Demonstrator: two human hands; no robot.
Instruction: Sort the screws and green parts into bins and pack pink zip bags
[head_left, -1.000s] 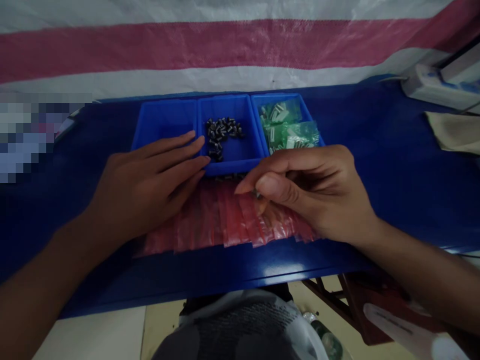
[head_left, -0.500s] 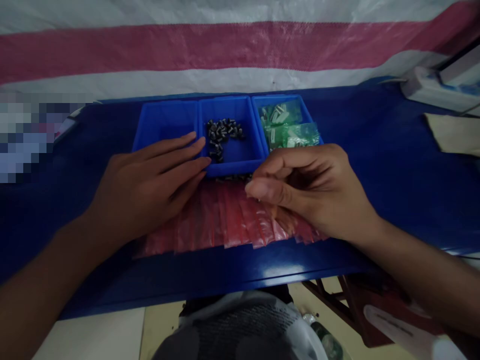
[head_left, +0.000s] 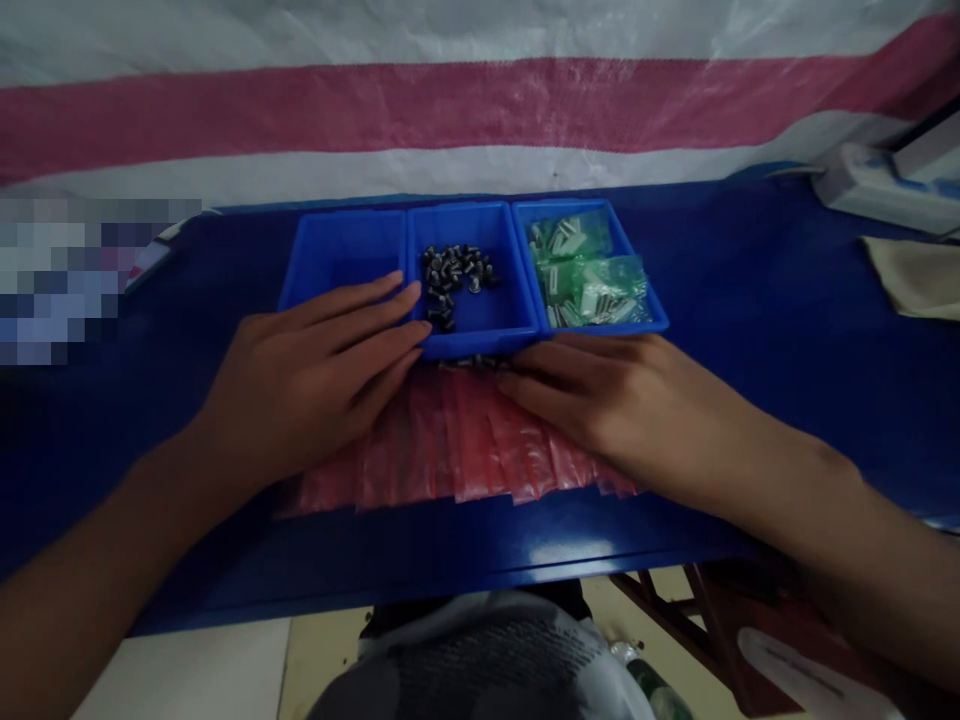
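Observation:
My left hand [head_left: 322, 375] lies open and palm down, with fingers stretched over the front of the left blue bin and near the middle bin's corner. Beneath both hands, red plastic bags [head_left: 480, 455] overlap in a row. Several dark screws [head_left: 476, 361] lie along the bags' upper ends, by the middle bin's front wall. My right hand [head_left: 600, 395] reaches down to these screws with its fingers pressed together. Its thumb and whatever its fingertips hold are hidden. More black screws [head_left: 450, 270] sit in the middle blue bin [head_left: 495, 318].
The right blue bin [head_left: 652, 318] holds green-tinted bags [head_left: 600, 285] of small metal parts. At the left stands another blue bin [head_left: 341, 225]. A white device [head_left: 877, 190] and a beige cloth-like piece [head_left: 915, 275] are on the right. The blue table's front edge [head_left: 450, 590] runs near my lap.
My right hand has turned palm down and lowered to the screws by the middle bin; it was raised in a pinch before. My left hand keeps its place. The view has shifted slightly.

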